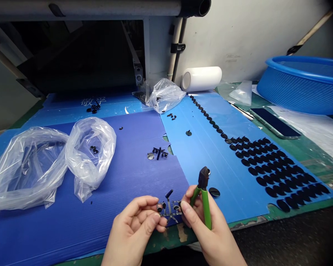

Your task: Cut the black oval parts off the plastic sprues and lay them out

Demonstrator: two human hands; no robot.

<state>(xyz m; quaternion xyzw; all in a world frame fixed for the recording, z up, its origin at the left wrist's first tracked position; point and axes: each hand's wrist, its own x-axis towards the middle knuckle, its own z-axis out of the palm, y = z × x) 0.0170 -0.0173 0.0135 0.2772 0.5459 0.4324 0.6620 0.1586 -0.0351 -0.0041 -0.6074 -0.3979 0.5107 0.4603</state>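
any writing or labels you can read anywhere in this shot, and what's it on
"敬孚" or close to it: two pale printed characters on the blue corrugated sheet at the far left of the bench, a bit blurred, so the reading is unsure.
Faint grey marks on the white wall panel: too blurred to read.
Phone: its screen is dark, no text shows.
Green-handled cutters in the right hand: no readable brand.
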